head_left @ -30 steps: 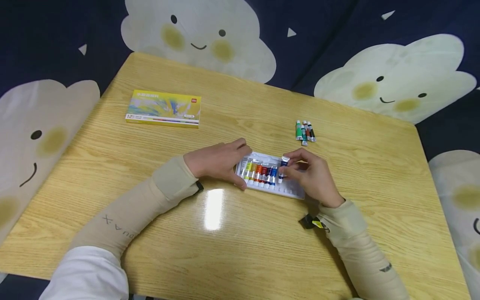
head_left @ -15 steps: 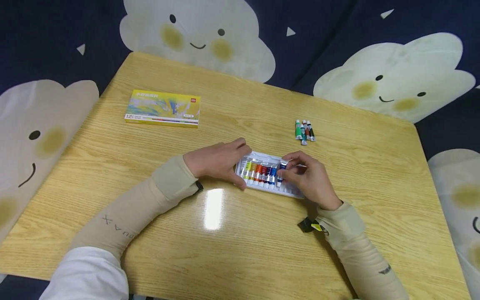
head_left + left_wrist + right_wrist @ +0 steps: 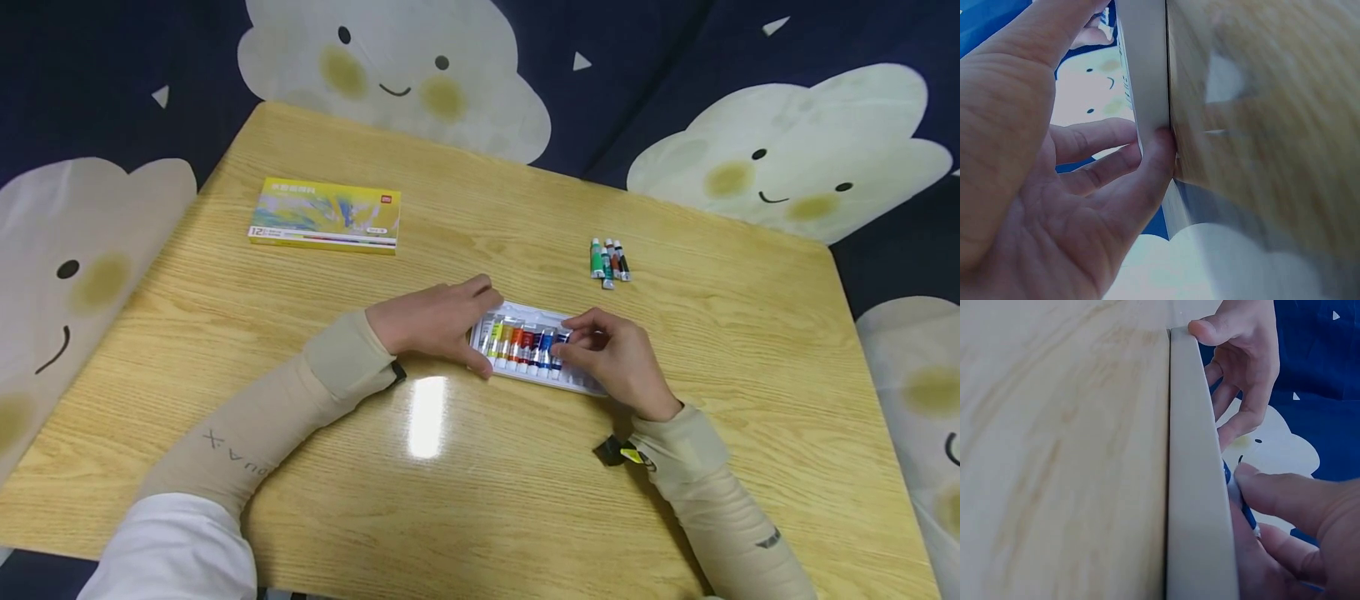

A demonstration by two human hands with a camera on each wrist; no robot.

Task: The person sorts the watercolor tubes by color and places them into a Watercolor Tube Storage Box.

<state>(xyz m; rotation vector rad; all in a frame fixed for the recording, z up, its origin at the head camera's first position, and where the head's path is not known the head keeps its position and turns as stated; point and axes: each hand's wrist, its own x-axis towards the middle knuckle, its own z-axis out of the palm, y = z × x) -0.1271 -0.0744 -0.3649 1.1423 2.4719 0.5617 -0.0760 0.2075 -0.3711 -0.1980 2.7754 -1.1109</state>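
A white plastic tray (image 3: 534, 313) lies on the table, holding a row of small paint tubes (image 3: 517, 348) that runs from white and yellow through orange and red to blue. My left hand (image 3: 442, 321) grips the tray's left end, thumb on the near edge and fingers at the far edge. In the left wrist view, the thumb presses the tray's side wall (image 3: 1144, 69). Over the right part of the tray, my right hand (image 3: 628, 365) pinches a dark blue paint tube (image 3: 1249, 515) between thumb and fingers. That tube lies low beside the row, partly covered by the fingers.
Several loose paint tubes (image 3: 610, 263), green, brown-red and black among them, lie together beyond the tray on the right. A flat yellow paint box (image 3: 324, 217) rests at the back left. The wooden table (image 3: 510, 500) meets a dark cloud-patterned cloth behind.
The dark blue tube, pinched in my right hand, has gone down from a tilted pose into the tray beside the other tubes. My left hand has stayed on the tray's end.
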